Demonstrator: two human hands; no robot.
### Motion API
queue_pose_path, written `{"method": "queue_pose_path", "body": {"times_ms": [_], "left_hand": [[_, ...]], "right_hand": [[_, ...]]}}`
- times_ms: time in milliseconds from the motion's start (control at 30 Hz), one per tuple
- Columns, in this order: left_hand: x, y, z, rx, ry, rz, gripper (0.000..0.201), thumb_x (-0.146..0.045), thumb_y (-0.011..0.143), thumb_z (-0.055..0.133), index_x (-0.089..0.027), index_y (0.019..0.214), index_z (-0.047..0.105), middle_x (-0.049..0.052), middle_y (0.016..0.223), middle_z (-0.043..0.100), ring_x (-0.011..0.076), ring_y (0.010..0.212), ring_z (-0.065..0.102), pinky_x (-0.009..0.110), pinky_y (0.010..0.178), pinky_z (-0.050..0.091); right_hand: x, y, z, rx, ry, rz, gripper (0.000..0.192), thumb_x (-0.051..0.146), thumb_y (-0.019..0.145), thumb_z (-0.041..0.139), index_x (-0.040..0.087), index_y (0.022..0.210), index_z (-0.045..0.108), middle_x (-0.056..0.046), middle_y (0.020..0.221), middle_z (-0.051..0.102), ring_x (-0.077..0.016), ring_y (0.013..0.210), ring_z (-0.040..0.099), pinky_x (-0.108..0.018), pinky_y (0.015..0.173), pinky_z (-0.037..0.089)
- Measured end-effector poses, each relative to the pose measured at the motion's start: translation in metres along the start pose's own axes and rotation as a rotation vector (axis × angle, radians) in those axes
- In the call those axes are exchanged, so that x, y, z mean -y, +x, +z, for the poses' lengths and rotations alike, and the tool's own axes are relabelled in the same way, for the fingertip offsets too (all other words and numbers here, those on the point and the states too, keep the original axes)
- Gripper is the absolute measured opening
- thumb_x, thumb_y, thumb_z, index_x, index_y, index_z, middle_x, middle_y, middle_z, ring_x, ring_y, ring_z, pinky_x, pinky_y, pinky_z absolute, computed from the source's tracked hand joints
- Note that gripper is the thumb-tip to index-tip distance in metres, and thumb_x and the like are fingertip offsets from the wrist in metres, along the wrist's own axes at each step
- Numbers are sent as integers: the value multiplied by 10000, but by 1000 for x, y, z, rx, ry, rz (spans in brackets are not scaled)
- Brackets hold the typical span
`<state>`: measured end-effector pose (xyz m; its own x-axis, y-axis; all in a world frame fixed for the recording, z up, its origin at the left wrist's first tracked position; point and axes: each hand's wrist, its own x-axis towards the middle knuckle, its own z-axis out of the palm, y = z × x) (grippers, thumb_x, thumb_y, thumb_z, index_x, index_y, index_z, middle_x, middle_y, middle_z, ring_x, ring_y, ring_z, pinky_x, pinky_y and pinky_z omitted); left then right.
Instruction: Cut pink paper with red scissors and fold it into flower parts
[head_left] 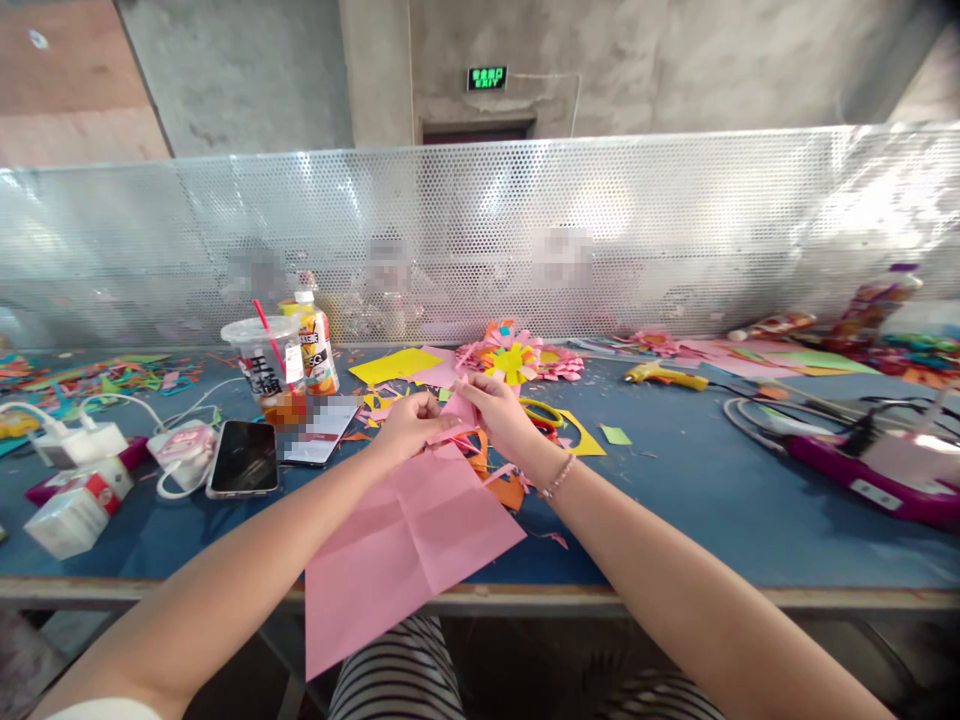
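Paper is what I have in hand — a large pink sheet lying at the near edge of the blue worktop, its near corner hanging over the edge toward my lap. It already carries fold creases across its middle, so some folding looks done. At its far corner my left hand and right hand meet, each grip pressed together and pinching a small pink flap lifted off the sheet. I judge the work early: most of the sheet is flat and uncut. Farther off sits a finished-looking paper flower among coloured scraps, with a yellow glue gun to the right and a phone and plastic cup to the left.
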<state>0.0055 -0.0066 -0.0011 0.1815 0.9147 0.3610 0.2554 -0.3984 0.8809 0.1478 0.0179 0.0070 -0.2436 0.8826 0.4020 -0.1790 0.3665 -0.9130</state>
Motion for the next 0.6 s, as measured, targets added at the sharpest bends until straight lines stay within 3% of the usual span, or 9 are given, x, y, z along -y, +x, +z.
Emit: {"method": "queue_pose_path", "body": {"times_ms": [200,400,600], "left_hand": [[-4,-2,1,30,3,20,334,-419,649,581,-169,552,383,-74,435,341,44,363,319,182,373,231],[-4,-3,2,52,-172,-73,313,-470,707,495,-160,673,484,-39,540,455,77,432,435,197,400,335],[1,1,-1,6,-71,31,306,-438,690,533,-145,605,511,-47,489,420,62,415,386,195,412,301]], "right_hand": [[-1,-1,1,-73,-58,-10,300,406,659,585,168,553,437,58,496,323,-52,439,265,-214,415,191],[-1,-2,1,-31,-86,-44,286,401,661,587,157,556,482,53,509,350,-52,459,286,-214,437,222],[-3,-2,0,13,-107,-37,260,397,638,607,149,578,554,31,532,427,-63,472,335,-224,453,255]]}}
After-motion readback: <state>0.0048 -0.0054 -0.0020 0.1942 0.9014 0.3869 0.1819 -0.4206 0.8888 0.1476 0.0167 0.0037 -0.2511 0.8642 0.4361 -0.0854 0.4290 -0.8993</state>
